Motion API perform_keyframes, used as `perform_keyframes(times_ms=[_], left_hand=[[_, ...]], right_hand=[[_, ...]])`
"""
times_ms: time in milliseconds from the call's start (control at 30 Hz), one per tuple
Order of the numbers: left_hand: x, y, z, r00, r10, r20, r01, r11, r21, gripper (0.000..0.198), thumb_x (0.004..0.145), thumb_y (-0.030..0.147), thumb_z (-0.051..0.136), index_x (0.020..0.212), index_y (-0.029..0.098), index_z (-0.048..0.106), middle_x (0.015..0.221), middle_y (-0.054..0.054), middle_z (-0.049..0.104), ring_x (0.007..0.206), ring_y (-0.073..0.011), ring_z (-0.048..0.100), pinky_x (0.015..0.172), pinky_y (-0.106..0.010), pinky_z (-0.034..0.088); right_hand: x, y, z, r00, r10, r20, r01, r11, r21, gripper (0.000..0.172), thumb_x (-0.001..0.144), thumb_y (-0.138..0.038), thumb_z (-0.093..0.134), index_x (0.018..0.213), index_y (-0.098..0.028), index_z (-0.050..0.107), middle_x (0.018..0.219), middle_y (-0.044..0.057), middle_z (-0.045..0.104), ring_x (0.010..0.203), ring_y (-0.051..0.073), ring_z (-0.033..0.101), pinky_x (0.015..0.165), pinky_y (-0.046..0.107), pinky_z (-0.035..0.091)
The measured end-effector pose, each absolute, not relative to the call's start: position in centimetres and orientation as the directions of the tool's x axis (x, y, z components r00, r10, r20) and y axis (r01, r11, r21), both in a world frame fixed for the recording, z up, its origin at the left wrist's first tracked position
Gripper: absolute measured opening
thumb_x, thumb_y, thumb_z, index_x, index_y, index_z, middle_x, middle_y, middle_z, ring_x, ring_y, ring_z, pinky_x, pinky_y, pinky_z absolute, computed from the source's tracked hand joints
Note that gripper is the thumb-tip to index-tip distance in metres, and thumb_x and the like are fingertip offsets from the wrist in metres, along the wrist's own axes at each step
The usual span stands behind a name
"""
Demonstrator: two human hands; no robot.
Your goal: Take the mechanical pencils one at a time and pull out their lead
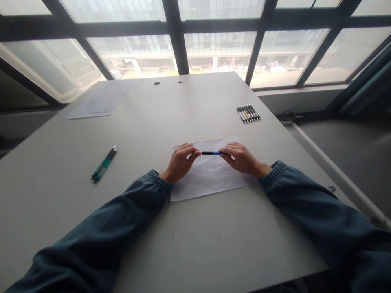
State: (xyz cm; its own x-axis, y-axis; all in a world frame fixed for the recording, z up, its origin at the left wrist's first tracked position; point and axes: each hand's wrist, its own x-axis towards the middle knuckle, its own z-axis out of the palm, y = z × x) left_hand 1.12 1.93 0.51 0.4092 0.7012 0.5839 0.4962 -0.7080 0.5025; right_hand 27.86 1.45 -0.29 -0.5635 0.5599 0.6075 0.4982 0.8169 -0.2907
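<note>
A pen (210, 153) with a black and a blue section is held level between both hands. My left hand (182, 162) pinches its black end between thumb and fingers. At the blue end, my right hand (241, 158) is closed on it, and the fingers hide that tip. Below the hands lies a white sheet of paper (210, 187) with small dark scribbles near its middle. Both wrists rest close to the sheet, one at each side.
Two green and black pens (104, 165) lie side by side at the left. A row of several pens (248, 113), one yellowish, sits at the back right. More paper sheets (94, 103) lie at the far left of the white table (146, 130). Windows stand behind it.
</note>
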Motion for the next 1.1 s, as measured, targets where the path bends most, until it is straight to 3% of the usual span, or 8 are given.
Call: perform_keyframes(times_ms=[267, 500, 667, 800, 933, 1100], left_hand=[[1.23, 1.73, 0.64, 0.370, 0.634, 0.679, 0.443, -0.763, 0.470, 0.022, 0.094, 0.039, 0.067, 0.085, 0.020, 0.073, 0.078, -0.005, 0.071, 0.075, -0.0179, 0.061, 0.072, -0.033, 0.051], [1.30, 1.66, 0.51, 0.363, 0.714, 0.598, 0.475, -0.694, 0.541, 0.024, 0.093, 0.043, 0.066, 0.097, 0.021, 0.073, 0.086, -0.005, 0.072, 0.079, -0.0168, 0.064, 0.071, -0.030, 0.053], [1.25, 1.73, 0.37, 0.342, 0.708, 0.618, 0.484, -0.696, 0.531, 0.020, 0.093, 0.041, 0.068, 0.093, 0.021, 0.073, 0.083, -0.004, 0.071, 0.077, -0.0165, 0.064, 0.070, -0.030, 0.053], [1.05, 1.82, 0.45, 0.245, 0.695, 0.677, 0.519, -0.683, 0.514, 0.016, 0.093, 0.036, 0.068, 0.092, 0.020, 0.072, 0.082, -0.003, 0.070, 0.077, -0.0160, 0.062, 0.071, -0.030, 0.051], [0.74, 1.92, 0.51, 0.122, 0.713, 0.690, 0.560, -0.624, 0.545, 0.016, 0.094, 0.035, 0.066, 0.093, 0.020, 0.071, 0.081, -0.002, 0.068, 0.075, -0.0150, 0.061, 0.068, -0.028, 0.049], [0.53, 1.94, 0.45, 0.067, 0.722, 0.688, 0.576, -0.591, 0.564, 0.018, 0.096, 0.036, 0.063, 0.095, 0.019, 0.070, 0.085, -0.002, 0.068, 0.075, -0.0148, 0.062, 0.069, -0.028, 0.049]], right_hand=[[27.94, 1.65, -0.64, -0.558, 0.563, 0.610, 0.478, 0.818, -0.319, 0.018, 0.101, -0.028, 0.053, 0.099, -0.018, 0.068, 0.088, 0.009, 0.075, 0.079, 0.020, 0.068, 0.079, 0.034, 0.049], [27.91, 1.63, -0.67, -0.538, 0.585, 0.607, 0.512, 0.799, -0.316, 0.018, 0.100, -0.029, 0.055, 0.102, -0.019, 0.070, 0.089, 0.009, 0.075, 0.080, 0.021, 0.068, 0.080, 0.036, 0.050], [27.91, 1.60, -0.55, -0.547, 0.584, 0.599, 0.479, 0.806, -0.348, 0.020, 0.098, -0.035, 0.060, 0.109, -0.021, 0.069, 0.094, 0.009, 0.074, 0.085, 0.022, 0.067, 0.081, 0.037, 0.051], [28.05, 1.83, -0.58, -0.436, 0.621, 0.652, 0.464, 0.775, -0.428, 0.026, 0.096, -0.039, 0.064, 0.114, -0.021, 0.066, 0.092, 0.006, 0.071, 0.080, 0.020, 0.064, 0.080, 0.036, 0.052], [28.16, 2.04, -0.67, -0.250, 0.676, 0.693, 0.493, 0.705, -0.510, 0.021, 0.102, -0.036, 0.052, 0.105, -0.021, 0.068, 0.089, 0.006, 0.068, 0.081, 0.020, 0.062, 0.078, 0.036, 0.052], [28.07, 1.91, -0.69, -0.267, 0.696, 0.667, 0.511, 0.689, -0.514, 0.020, 0.101, -0.030, 0.052, 0.096, -0.021, 0.069, 0.088, 0.006, 0.068, 0.083, 0.021, 0.063, 0.079, 0.036, 0.052]])
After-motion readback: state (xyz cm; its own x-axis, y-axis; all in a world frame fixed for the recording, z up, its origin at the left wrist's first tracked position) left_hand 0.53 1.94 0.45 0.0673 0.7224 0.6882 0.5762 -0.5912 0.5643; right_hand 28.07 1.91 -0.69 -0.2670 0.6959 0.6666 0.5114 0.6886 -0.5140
